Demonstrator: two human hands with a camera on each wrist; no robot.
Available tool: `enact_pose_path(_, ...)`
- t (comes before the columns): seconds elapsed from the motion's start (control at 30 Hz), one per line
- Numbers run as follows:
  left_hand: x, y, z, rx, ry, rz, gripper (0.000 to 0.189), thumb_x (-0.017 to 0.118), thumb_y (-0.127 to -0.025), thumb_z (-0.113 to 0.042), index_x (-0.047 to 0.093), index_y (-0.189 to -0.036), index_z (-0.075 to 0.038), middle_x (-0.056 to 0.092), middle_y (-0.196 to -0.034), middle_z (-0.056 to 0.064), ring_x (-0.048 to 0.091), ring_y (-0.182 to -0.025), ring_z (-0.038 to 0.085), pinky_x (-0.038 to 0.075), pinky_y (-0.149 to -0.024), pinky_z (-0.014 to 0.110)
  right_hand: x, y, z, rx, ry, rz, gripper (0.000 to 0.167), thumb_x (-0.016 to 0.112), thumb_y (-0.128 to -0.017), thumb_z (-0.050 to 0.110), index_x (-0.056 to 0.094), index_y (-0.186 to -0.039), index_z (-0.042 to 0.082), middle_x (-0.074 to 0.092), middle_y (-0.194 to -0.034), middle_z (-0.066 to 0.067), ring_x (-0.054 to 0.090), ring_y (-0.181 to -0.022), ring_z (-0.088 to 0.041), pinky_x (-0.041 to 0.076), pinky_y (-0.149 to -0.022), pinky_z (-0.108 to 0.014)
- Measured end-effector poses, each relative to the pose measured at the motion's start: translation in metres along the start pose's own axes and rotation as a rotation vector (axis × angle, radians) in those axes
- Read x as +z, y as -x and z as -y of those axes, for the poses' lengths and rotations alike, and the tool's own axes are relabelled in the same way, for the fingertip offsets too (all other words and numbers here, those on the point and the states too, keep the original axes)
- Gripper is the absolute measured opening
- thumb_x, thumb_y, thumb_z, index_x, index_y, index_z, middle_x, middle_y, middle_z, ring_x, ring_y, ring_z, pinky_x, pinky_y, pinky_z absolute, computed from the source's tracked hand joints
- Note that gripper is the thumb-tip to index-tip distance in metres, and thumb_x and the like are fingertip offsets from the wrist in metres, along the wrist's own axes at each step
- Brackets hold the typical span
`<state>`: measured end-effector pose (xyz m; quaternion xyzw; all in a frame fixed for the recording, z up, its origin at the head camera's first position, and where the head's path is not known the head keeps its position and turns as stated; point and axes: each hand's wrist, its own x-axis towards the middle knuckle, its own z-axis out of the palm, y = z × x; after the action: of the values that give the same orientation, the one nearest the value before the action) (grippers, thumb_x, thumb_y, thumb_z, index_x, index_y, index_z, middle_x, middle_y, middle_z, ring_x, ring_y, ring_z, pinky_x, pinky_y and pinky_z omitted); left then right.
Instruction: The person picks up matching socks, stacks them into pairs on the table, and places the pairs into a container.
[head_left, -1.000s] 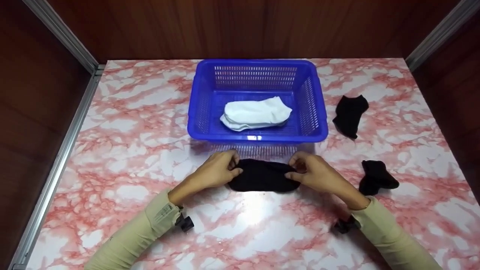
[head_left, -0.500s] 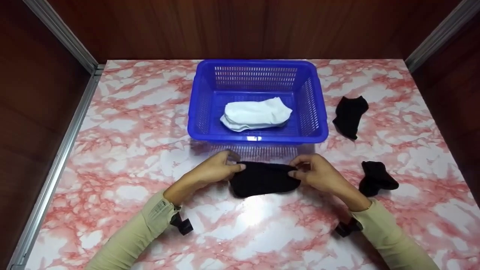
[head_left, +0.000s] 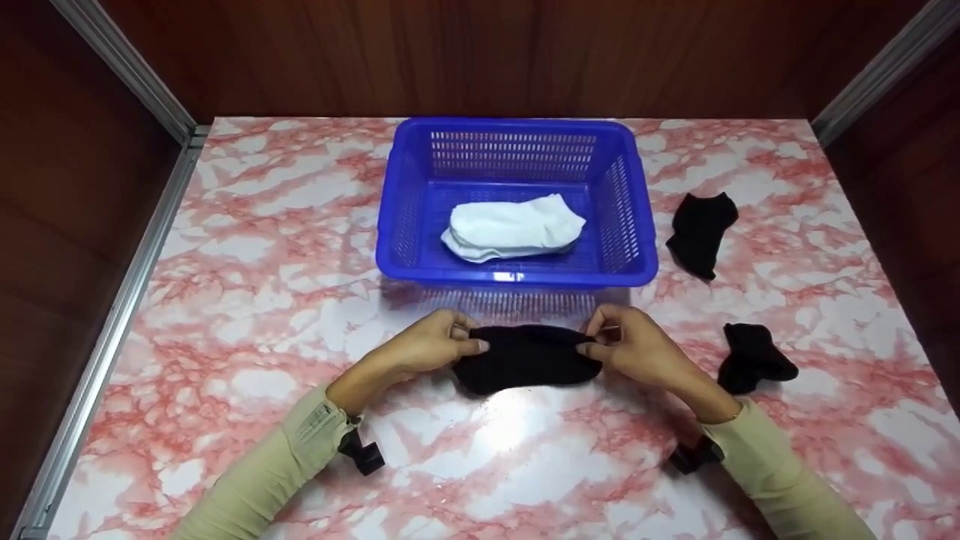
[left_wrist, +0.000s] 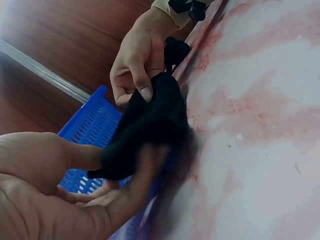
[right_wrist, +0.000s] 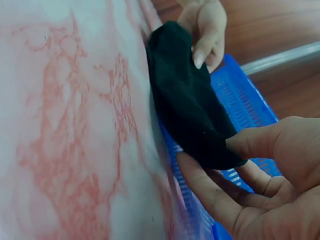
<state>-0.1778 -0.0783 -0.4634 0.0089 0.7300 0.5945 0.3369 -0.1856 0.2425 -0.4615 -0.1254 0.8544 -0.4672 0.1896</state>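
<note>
Stretched sideways between both hands is a black sock, in front of the basket. My left hand pinches its left end between thumb and fingers; my right hand pinches the right end the same way. The left wrist view shows the sock hanging from the left thumb, with one left finger blurred beneath it. From the right wrist, the sock appears folded over along its length, its near edge under the right thumb. Whether it is one sock or two laid together I cannot tell.
A blue plastic basket stands behind the hands, with white socks stacked inside. To its right lies a flat black sock. Nearer, by the right forearm, is a crumpled black sock. Dark wooden panels enclose the marbled table.
Both hands keep their pinch on the black sock. Its left end dipped toward the person and swung slightly, and the left hand shifted a little. The basket and other socks stayed put.
</note>
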Motion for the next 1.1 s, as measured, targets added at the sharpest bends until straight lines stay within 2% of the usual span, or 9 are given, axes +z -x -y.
enact_pose_path(0.13,-0.003,-0.001,0.002,0.019,-0.011,-0.074,0.039,0.074,-0.093,-0.005,0.06,-0.127,0.008,0.078,-0.102,0.017,0.071,-0.076,0.009,0.058,-0.068,0.02,-0.003,0.0,0.0,0.001,-0.01,0.01,0.018,0.079,-0.089,0.006,0.067,-0.101,0.001,0.067,-0.102,-0.012,0.065,-0.092,-0.019,0.055,-0.077,-0.022)
enact_pose_path(0.27,-0.005,0.0,0.0,0.033,-0.163,-0.16,0.042,0.077,-0.091,-0.012,0.067,-0.129,0.003,0.075,-0.111,0.013,0.067,-0.094,0.014,0.057,-0.085,0.027,-0.006,0.002,0.003,-0.017,0.026,0.0,0.024,0.081,-0.09,0.012,0.075,-0.113,0.005,0.073,-0.109,-0.012,0.067,-0.101,-0.019,0.057,-0.09,-0.022)
enact_pose_path(0.37,-0.004,0.001,-0.003,0.052,-0.263,-0.186,0.041,0.076,-0.091,-0.015,0.069,-0.128,0.001,0.071,-0.112,0.01,0.063,-0.102,0.017,0.054,-0.096,0.033,-0.007,0.003,0.006,-0.024,0.052,-0.007,0.024,0.082,-0.091,0.014,0.077,-0.113,0.008,0.073,-0.109,-0.011,0.067,-0.099,-0.018,0.058,-0.089,-0.023)
enact_pose_path(0.43,-0.003,0.002,-0.005,0.069,-0.279,-0.179,0.039,0.076,-0.091,-0.015,0.069,-0.125,0.001,0.071,-0.107,0.009,0.064,-0.097,0.017,0.055,-0.093,0.033,-0.008,0.004,0.008,-0.032,0.065,-0.011,0.022,0.082,-0.09,0.015,0.078,-0.111,0.008,0.073,-0.107,-0.009,0.067,-0.097,-0.017,0.058,-0.089,-0.024)
enact_pose_path(0.57,-0.002,0.005,-0.009,0.125,-0.244,-0.162,0.028,0.081,-0.088,-0.015,0.07,-0.111,-0.002,0.069,-0.094,0.004,0.062,-0.08,0.013,0.054,-0.074,0.025,-0.01,0.004,0.012,-0.071,0.067,-0.024,0.016,0.082,-0.089,0.012,0.077,-0.104,0.007,0.073,-0.102,-0.008,0.068,-0.092,-0.015,0.059,-0.087,-0.024)
enact_pose_path(0.63,-0.002,0.006,-0.012,0.152,-0.232,-0.164,0.024,0.082,-0.087,-0.015,0.069,-0.105,-0.005,0.067,-0.091,0.002,0.06,-0.078,0.012,0.052,-0.071,0.024,-0.012,0.005,0.015,-0.096,0.058,-0.034,0.014,0.082,-0.088,0.009,0.076,-0.101,0.006,0.072,-0.099,-0.008,0.068,-0.089,-0.013,0.059,-0.085,-0.024)
enact_pose_path(0.7,-0.002,0.008,-0.016,0.167,-0.235,-0.175,0.023,0.082,-0.088,-0.017,0.07,-0.104,-0.006,0.067,-0.093,0.002,0.062,-0.081,0.012,0.054,-0.074,0.026,-0.014,0.005,0.018,-0.117,0.052,-0.045,0.012,0.082,-0.088,0.006,0.076,-0.098,0.006,0.071,-0.097,-0.007,0.068,-0.087,-0.011,0.059,-0.084,-0.023)
enact_pose_path(0.93,-0.003,0.015,-0.035,0.191,-0.318,-0.195,0.032,0.071,-0.096,-0.015,0.073,-0.125,-0.002,0.074,-0.122,0.011,0.069,-0.107,0.02,0.058,-0.1,0.04,-0.024,0.007,0.031,-0.113,0.03,-0.086,0.015,0.082,-0.088,0.008,0.075,-0.101,0.003,0.07,-0.097,-0.006,0.066,-0.085,-0.008,0.058,-0.077,-0.02)
enact_pose_path(1.1,-0.008,0.018,-0.05,0.235,-0.3,-0.21,0.032,0.075,-0.095,-0.015,0.073,-0.124,-0.001,0.074,-0.118,0.012,0.069,-0.098,0.016,0.061,-0.092,0.034,-0.033,0.007,0.042,-0.109,0.031,-0.118,0.018,0.082,-0.089,0.01,0.076,-0.105,0.003,0.07,-0.097,-0.001,0.065,-0.085,-0.004,0.057,-0.074,-0.017)
